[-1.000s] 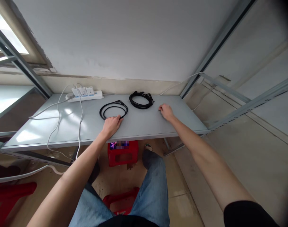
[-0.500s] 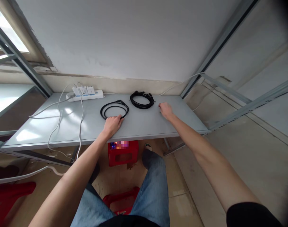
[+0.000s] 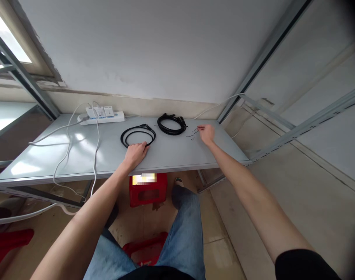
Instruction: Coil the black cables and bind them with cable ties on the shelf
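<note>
My left hand is at the near rim of a loosely looped black cable, its curled fingers closed on the loop. A connector end shows at the loop's far side. Farther right, a thicker coiled black cable lies on the shelf, apart from both hands. My right hand is just right of that coil, low over the shelf, with its fingertips pinching a thin dark twist tie. Another thin bent twist tie rests on the surface near those fingertips.
The grey metal shelf runs along the wall. At back left stands a white power strip with several plugs, and white cords hang over the front edge. Metal uprights frame the ends. A red stool is underneath.
Two thin dark twist ties now show by my right hand, one on the shelf and one in the fingertips. My left hand stays on the looped cable. The view has shifted slightly.
</note>
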The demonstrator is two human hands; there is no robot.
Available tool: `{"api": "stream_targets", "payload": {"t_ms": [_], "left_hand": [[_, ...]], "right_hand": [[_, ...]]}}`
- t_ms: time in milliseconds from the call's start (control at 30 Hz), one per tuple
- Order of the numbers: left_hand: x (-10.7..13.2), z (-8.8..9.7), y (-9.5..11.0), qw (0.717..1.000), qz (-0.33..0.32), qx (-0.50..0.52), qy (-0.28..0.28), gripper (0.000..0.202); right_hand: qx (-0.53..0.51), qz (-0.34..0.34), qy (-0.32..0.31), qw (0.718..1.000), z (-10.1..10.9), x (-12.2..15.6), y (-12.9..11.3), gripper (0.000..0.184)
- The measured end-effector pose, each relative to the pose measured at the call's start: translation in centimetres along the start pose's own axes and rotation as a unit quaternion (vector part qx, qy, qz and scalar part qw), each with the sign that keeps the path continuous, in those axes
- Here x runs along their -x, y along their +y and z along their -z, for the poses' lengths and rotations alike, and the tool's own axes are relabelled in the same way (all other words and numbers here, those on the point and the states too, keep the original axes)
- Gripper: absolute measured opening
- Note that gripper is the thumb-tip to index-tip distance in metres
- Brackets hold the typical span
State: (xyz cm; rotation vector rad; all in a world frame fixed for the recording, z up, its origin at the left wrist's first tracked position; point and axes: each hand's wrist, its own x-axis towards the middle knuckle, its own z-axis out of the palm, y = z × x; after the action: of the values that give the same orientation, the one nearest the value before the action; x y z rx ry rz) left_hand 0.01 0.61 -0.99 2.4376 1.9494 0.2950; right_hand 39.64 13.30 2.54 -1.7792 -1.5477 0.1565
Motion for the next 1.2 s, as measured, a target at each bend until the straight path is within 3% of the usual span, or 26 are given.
{"api": "stream_targets", "payload": {"t_ms": [100,200,333,433,533,700,833,967,1067,1200], "left_hand": [[0.0,0.1,0.1,1.000,0.002,0.003,0.001,0.045],[0.1,0.3,0.2,1.000,0.007,0.004,0.000,0.043],[0.2,0.6,0.3,1.000,0.003,0.011,0.002,0.044],[0.3,0.6,0.3,1.000,-0.014,0.021,0.012,0.048],[0.5,0.5,0.4,0.999,-0.032,0.029,0.017,0.047],[0.9,0.5,-0.7,0.996,-0.079,0.026,0.024,0.046],[2.2,1.1,-4.2,0.984,-0.168,0.000,0.050,0.044],[3.8,2.1,-7.3,0.981,-0.176,-0.034,0.073,0.040],[4.5,2.3,-7.5,0.981,-0.166,-0.052,0.085,0.037],[4.2,1.9,-5.5,0.982,-0.142,-0.100,0.070,0.029]], "right_hand": [[-0.073,0.003,0.045,0.996,0.4,0.1,-0.6,0.021],[-0.157,0.038,0.062,0.985,-0.6,1.8,-2.3,0.022],[-0.281,0.061,-0.022,0.958,-4.8,7.7,-6.7,0.019],[-0.351,0.032,-0.073,0.933,-8.6,12.4,-10.1,0.012],[-0.369,-0.011,-0.096,0.924,-10.6,14.8,-12.0,0.006],[-0.360,-0.026,-0.068,0.930,-11.0,14.5,-11.8,0.008],[-0.312,0.000,-0.069,0.948,-11.8,14.2,-11.3,0.010],[-0.282,0.011,-0.074,0.957,-12.3,14.3,-11.3,0.012],[-0.270,0.015,-0.076,0.960,-12.2,14.2,-11.4,0.012],[-0.271,0.019,-0.078,0.959,-11.8,14.4,-11.6,0.012]]}}
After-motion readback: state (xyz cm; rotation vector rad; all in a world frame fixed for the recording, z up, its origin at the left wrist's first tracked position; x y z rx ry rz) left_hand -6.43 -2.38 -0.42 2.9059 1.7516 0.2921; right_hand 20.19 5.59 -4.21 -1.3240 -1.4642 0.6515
